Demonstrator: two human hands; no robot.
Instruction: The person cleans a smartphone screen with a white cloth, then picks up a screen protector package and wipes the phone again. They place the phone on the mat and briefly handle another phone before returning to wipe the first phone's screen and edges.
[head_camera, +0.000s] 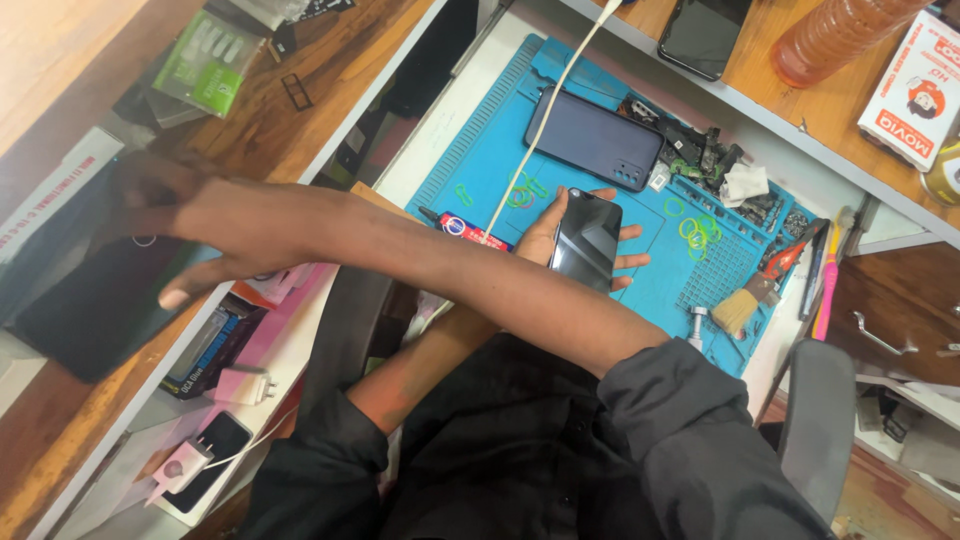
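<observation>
The left hand (575, 240) cradles a dark phone (586, 240) over the blue mat (480, 160); the right hand (170, 225), blurred and open, crosses to the left-side shelf (60, 420). Held loosely and unwatched, the phone could slip.

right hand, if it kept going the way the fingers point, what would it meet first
Probably the dark flat slab on the wooden desk: the blurred right hand reaches across over it, fingers angled down-left. Height above it is unclear.

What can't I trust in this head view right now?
- right hand: motion-blurred while crossing over the left arm, so its contact with the dark flat item is unclear.
- left hand: palm hidden behind the black phone.
- small parts on the blue mat: too small to identify.
</observation>
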